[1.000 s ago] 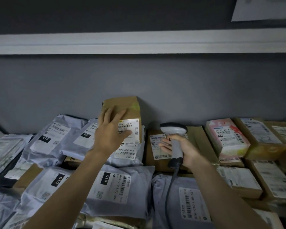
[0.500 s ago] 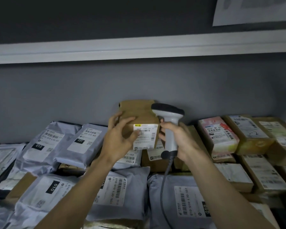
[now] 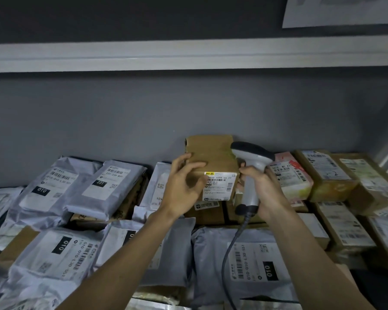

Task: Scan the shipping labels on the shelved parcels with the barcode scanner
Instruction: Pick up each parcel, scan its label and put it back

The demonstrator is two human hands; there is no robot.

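1. Brown cardboard parcel (image 3: 211, 157) held upright at the centre, against the grey back wall (image 3: 188, 108); white shipping label (image 3: 220, 186) on its lower front, barcode facing out.
2. Left hand (image 3: 184, 186) at 9 o'clock of the parcel, fingers loosely spread over its left edge; whether gripping or only steadying, cannot tell.
3. Right hand (image 3: 262, 189) at 3 o'clock, wrapped around the handle of the barcode scanner (image 3: 252, 159); scanner head just beside the parcel's top right corner, cable (image 3: 231, 242) trailing toward 6 o'clock.
4. Scanner head apparently aimed past the label, so probably lining up, this scan not yet done.
5. Progress overall not readable: no mark separating scanned parcels from unscanned; many probably left.
6. Grey poly mailers (image 3: 61, 186) piled from 7 to 10 o'clock, another at 5 o'clock; cardboard boxes (image 3: 323, 173) and a pink-patterned parcel (image 3: 293, 175) at 3 o'clock, all labelled.
7. Dim lighting; white shelf edge (image 3: 188, 57) overhead at 12 o'clock, a pale sheet (image 3: 341, 10) at 1 o'clock.
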